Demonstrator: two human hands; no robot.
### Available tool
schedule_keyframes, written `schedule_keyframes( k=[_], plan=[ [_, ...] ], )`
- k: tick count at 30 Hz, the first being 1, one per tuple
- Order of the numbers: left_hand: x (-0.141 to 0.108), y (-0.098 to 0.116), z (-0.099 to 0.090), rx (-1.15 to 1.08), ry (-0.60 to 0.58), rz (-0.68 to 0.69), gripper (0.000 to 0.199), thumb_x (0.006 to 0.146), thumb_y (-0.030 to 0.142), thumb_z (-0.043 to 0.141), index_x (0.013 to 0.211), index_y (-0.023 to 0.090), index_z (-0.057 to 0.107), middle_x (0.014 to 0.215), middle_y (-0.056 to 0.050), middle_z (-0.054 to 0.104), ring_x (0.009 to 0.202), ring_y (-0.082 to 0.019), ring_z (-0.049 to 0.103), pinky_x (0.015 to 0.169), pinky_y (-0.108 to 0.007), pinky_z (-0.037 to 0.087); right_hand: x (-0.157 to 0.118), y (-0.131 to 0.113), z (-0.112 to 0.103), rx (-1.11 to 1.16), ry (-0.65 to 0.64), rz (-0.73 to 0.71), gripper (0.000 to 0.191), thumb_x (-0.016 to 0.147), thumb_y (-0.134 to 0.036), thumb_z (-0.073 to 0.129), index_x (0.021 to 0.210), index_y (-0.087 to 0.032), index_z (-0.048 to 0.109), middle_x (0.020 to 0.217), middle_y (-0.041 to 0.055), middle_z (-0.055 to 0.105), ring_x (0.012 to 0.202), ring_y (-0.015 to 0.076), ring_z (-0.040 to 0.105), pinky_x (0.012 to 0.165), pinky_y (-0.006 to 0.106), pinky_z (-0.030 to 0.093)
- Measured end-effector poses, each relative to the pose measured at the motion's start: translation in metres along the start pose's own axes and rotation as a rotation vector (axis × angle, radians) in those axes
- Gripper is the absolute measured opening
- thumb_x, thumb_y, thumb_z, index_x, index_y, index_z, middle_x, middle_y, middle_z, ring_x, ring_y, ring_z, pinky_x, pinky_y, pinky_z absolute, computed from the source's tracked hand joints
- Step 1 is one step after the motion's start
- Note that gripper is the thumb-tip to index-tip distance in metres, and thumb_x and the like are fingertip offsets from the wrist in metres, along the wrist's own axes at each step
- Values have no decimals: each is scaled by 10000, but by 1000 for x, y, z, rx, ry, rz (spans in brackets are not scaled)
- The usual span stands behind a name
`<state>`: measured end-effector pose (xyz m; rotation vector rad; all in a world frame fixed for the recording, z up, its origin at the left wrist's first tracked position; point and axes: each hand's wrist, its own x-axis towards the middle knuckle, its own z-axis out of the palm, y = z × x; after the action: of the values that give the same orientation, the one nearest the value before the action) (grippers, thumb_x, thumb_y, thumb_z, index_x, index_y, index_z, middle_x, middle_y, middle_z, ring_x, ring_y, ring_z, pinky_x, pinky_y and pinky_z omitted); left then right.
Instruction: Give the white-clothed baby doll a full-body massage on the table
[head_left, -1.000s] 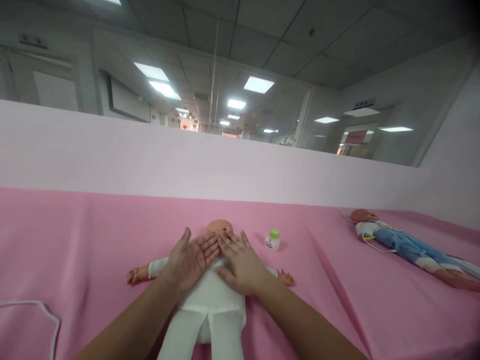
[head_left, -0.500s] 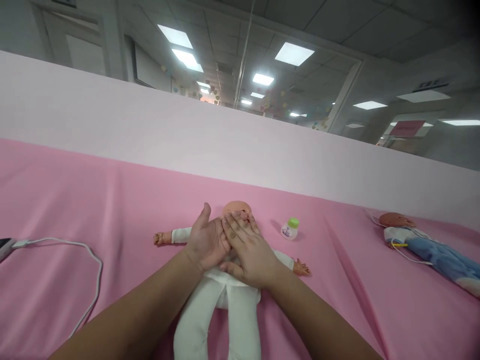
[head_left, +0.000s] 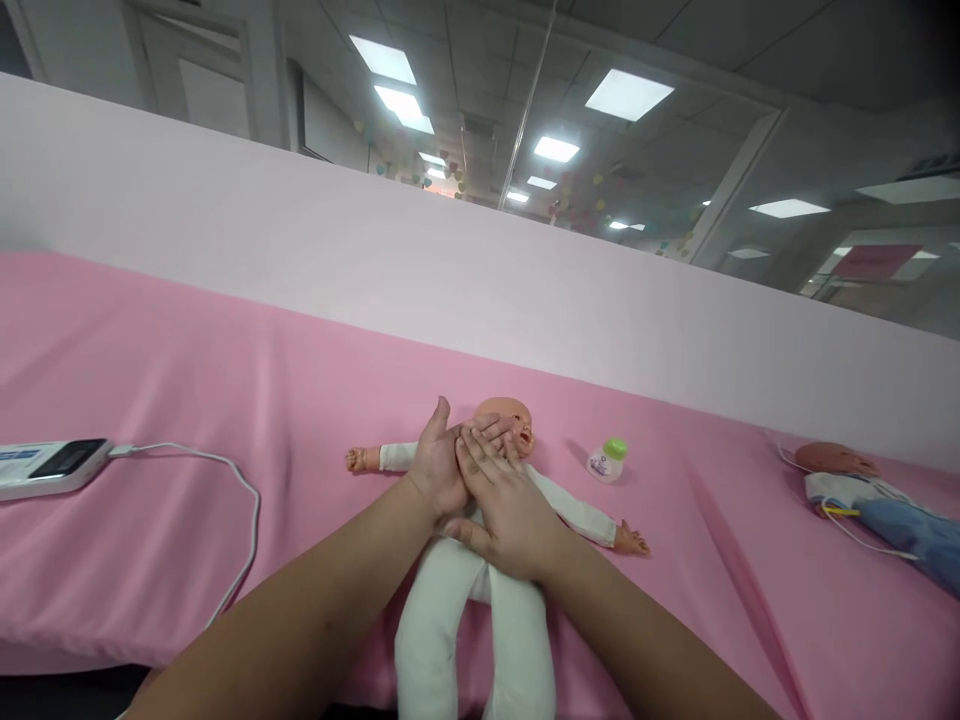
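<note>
A baby doll (head_left: 476, 575) in white clothes lies on its back on the pink sheet, arms spread, its head turned to the right. Above its chest, my left hand (head_left: 442, 470) is open, palm up with the thumb raised. Palm down across it lies my right hand (head_left: 506, 500), open, its fingers resting on the left palm. Neither hand grips anything. The hands hide the doll's chest. To the right of the doll's head stands a small clear bottle (head_left: 606, 462) with a green cap.
A white device (head_left: 56, 470) with a dark screen and a white cable (head_left: 251, 520) lies at the left. Another doll (head_left: 892, 505) in blue, with thin tubing, is at the far right. A low white wall (head_left: 450, 270) runs behind the pink sheet (head_left: 300, 390).
The view has shifted, so things appear further right and more of the white device shows. My hands have moved slightly off the doll's face, which is now more visible.
</note>
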<state>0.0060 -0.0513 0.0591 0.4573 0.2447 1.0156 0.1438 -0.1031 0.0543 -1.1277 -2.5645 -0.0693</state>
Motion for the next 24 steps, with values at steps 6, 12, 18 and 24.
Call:
schedule_keyframes(
  k=[6,12,18,24],
  plan=[
    [6,7,-11,1,-4,8,920,935,796,353,1390,18,537,1399,-275,600,1344,-340,566,1141,-428,456,-11,-2,-5,25,-78,68,984,933,-692,580,1655,-166,168,1690,152,173,1568,377,142,1279,613,77],
    [3,12,-7,61,66,28,875,964,761,305,1387,39,559,1395,-275,601,1324,-344,584,1069,-429,518,-12,-33,-1,158,-120,42,1178,865,-734,643,1648,-64,71,1693,206,73,1574,384,83,1289,571,101],
    [10,13,-8,238,228,159,697,974,695,386,1210,100,660,1244,-225,692,1156,-301,679,1007,-422,549,25,-9,2,206,-88,54,1095,902,-659,649,1658,-124,64,1696,191,123,1577,362,103,1280,579,89],
    [13,5,-23,1142,246,359,384,931,516,572,823,168,693,815,-65,719,827,-231,675,757,-324,504,-8,21,-2,199,59,99,707,939,-479,650,1545,-170,458,1575,151,461,1455,332,432,1217,524,334]
  ],
)
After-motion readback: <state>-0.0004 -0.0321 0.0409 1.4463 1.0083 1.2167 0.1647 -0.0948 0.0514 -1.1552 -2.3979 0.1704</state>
